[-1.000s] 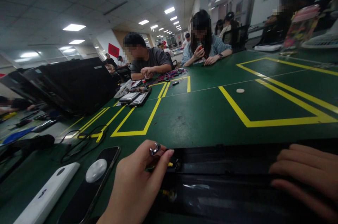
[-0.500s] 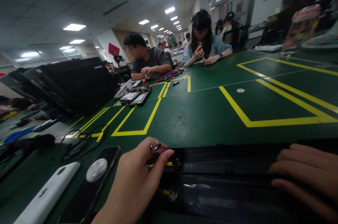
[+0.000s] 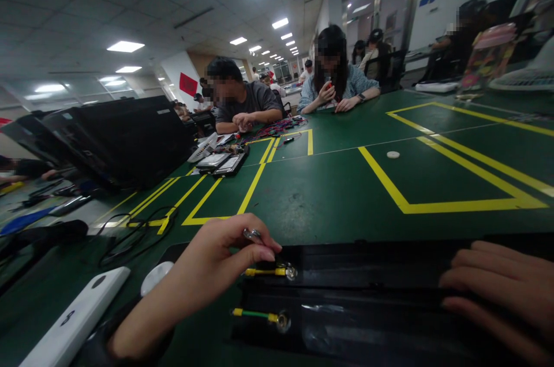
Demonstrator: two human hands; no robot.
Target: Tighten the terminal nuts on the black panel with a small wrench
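Note:
A long black panel [image 3: 381, 298] lies across the near edge of the green table [image 3: 329, 188]. My left hand [image 3: 208, 274] is at its left end, fingers pinched on a thin yellow-green wire [image 3: 264, 270] that ends in a metal ring terminal [image 3: 289, 272]. A ring shows on one finger. A second green-yellow wire with a ring terminal [image 3: 259, 315] lies just below on the panel. My right hand [image 3: 506, 292] rests flat on the panel's right part, fingers together and stretched out.
A white device [image 3: 73, 321], a round white disc on a phone [image 3: 153, 277] and a black cable [image 3: 134, 231] lie at left. Black monitors [image 3: 116, 136] stand behind. Two seated people work at the far side. Yellow tape frames mark the table; a white cap [image 3: 393, 154] lies inside one.
My left hand has drawn back to the left, exposing both wires and their terminals. The view has shifted slightly. My right hand has stayed on the panel.

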